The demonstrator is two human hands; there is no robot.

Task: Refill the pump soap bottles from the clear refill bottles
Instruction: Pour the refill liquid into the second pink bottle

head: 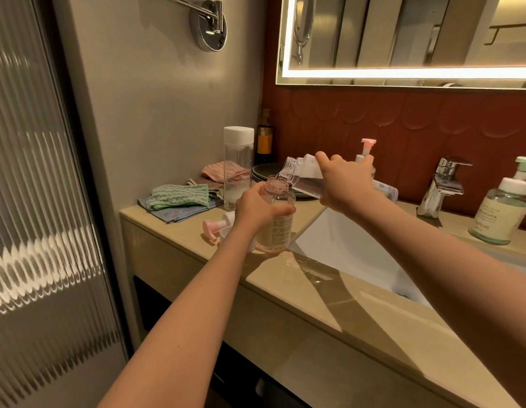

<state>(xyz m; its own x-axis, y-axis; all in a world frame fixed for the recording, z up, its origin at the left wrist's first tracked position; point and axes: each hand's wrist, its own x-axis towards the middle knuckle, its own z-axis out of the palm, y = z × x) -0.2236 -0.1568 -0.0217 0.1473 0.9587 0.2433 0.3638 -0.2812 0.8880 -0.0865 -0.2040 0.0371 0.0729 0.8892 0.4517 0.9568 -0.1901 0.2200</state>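
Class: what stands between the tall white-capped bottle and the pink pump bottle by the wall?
Dark stacked plates, partly hidden by the tilted refill bottle; head view.

Tall capped bottle (238, 167) left, faucet (441, 184) right

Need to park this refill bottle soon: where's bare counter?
Free: front counter strip between sink and edge, past the wet patch; also between faucet and green pump bottle. Left corner crowded: cloths, capped clear bottle, plates, pump head.
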